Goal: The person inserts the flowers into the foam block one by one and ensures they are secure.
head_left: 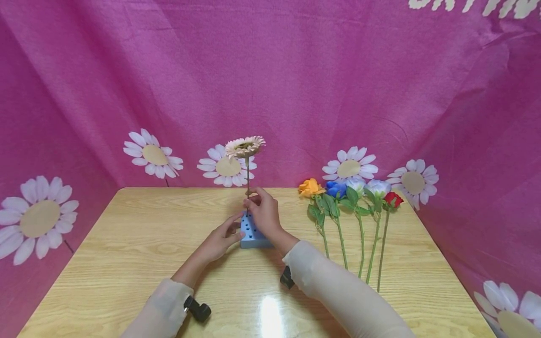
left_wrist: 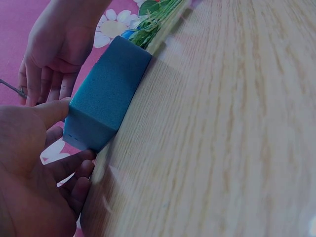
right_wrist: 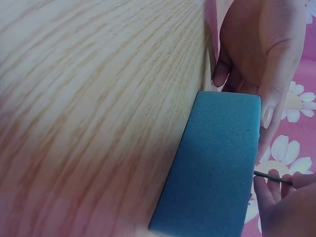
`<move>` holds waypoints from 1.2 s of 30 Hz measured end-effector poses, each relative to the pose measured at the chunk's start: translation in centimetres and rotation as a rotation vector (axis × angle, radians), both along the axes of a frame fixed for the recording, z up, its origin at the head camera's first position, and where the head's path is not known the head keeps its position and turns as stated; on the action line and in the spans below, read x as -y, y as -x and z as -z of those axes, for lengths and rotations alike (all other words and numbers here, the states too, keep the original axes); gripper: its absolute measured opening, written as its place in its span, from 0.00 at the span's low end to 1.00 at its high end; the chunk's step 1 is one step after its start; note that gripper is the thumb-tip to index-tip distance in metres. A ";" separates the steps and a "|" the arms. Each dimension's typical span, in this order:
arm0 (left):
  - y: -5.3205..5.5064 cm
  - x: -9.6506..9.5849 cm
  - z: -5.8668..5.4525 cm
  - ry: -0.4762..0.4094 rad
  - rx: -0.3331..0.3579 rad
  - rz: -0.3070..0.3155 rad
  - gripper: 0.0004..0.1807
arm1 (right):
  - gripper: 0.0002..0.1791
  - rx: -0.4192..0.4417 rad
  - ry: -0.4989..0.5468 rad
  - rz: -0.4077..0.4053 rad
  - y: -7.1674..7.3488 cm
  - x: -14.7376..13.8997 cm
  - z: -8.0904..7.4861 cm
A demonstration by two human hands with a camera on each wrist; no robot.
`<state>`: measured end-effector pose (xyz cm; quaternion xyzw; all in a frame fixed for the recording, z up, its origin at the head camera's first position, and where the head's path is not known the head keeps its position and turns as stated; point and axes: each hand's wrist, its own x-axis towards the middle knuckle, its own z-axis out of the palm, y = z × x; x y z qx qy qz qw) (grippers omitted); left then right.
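A pale pink gerbera daisy (head_left: pixel 246 147) stands upright over a blue foam block (head_left: pixel 255 244) with several small holes in its top. My right hand (head_left: pixel 266 213) pinches the stem low down, just above the block's far end. In the right wrist view the stem (right_wrist: pixel 272 177) runs from my fingertips to the block's top face. My left hand (head_left: pixel 217 241) steadies the block from its left side, with the thumb (left_wrist: pixel 54 111) at the top edge and the other fingers curled by its end. The stem's lower tip is hidden.
To the right on the wooden table (head_left: pixel 169 225) lie an orange rose (head_left: pixel 311 187), a blue rose (head_left: pixel 336 189), two whitish flowers (head_left: pixel 378 187) and a red rose (head_left: pixel 393 200), stems toward me. A pink curtain (head_left: pixel 270 84) printed with daisies surrounds the table.
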<state>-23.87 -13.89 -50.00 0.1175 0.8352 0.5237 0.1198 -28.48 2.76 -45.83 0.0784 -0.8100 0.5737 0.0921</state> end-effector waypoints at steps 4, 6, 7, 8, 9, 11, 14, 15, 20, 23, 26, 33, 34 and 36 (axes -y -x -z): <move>0.0 0.0 0.1 0.001 0.002 -0.001 0.35 | 0.10 0.004 -0.001 0.000 0.1 0.0 0.0; 0.1 0.1 0.1 0.000 -0.001 0.002 0.35 | 0.10 0.003 -0.003 0.000 0.1 0.0 0.0; 0.1 0.1 0.2 -0.001 -0.005 0.004 0.35 | 0.10 0.003 -0.003 0.000 0.1 0.0 0.0; 0.1 0.1 0.2 -0.002 -0.007 0.007 0.35 | 0.10 0.002 -0.003 0.001 0.1 0.0 0.0; 0.1 0.1 0.2 -0.002 -0.010 0.010 0.35 | 0.10 0.001 -0.001 0.002 0.1 0.0 0.0; 0.2 0.1 0.3 -0.001 -0.013 0.014 0.35 | 0.10 0.000 -0.001 0.004 0.1 0.0 0.0; 0.2 0.1 0.4 0.001 -0.013 0.011 0.35 | 0.11 -0.003 -0.002 0.008 0.1 0.0 -0.1; 0.2 0.1 0.4 0.002 -0.013 0.008 0.35 | 0.11 -0.004 -0.006 0.010 0.1 0.0 -0.2; 0.2 0.1 0.3 0.005 -0.010 -0.003 0.35 | 0.10 -0.008 -0.011 0.012 0.1 -0.1 -0.4; 0.1 0.1 0.3 0.007 -0.009 -0.004 0.35 | 0.10 -0.011 -0.004 0.011 0.1 -0.2 -0.4; 0.1 0.0 0.3 0.005 -0.009 -0.004 0.35 | 0.10 -0.013 0.002 0.010 0.0 -0.3 -0.4; 0.1 -0.1 0.3 -0.021 -0.021 0.014 0.35 | 0.12 -0.023 0.005 -0.001 0.1 -0.8 -0.5; 0.1 -0.1 0.3 -0.026 -0.021 0.016 0.35 | 0.12 -0.024 0.009 -0.005 0.2 -0.9 -0.5; 0.1 -0.1 0.3 -0.031 -0.021 0.016 0.36 | 0.12 -0.027 0.013 -0.008 0.1 -1.1 -0.6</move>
